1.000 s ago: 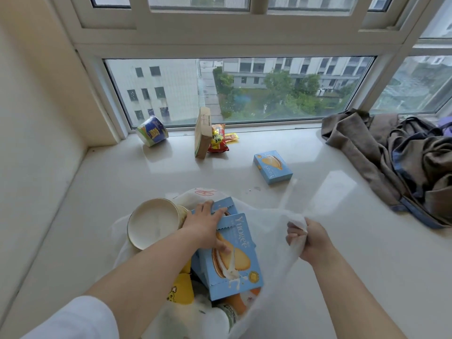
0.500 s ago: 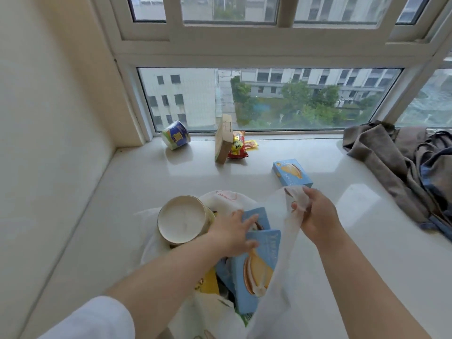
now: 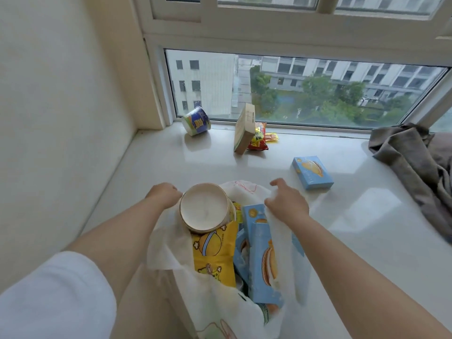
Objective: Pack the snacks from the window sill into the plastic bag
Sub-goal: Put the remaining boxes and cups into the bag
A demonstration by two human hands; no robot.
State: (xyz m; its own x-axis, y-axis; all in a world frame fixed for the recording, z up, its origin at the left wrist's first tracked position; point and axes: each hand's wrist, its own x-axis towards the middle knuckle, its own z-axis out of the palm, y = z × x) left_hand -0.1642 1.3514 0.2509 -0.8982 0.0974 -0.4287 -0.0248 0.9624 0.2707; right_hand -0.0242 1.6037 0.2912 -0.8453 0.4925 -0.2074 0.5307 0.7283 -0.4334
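A white plastic bag stands open on the sill in front of me. Inside it lie a round cup with a white lid, a yellow snack packet and blue biscuit boxes. My left hand grips the bag's left edge beside the cup. My right hand grips the bag's right edge. Loose on the window sill are a small blue biscuit box, a brown box standing on edge, a red and yellow packet behind it, and a blue cup on its side.
A grey-brown heap of clothes lies on the sill at the right. A cream wall closes the left side and the window glass runs along the back.
My left hand has left the blue box in the bag and taken hold of the bag's left edge. My right hand stays on the right edge. The view has shifted left and closer.
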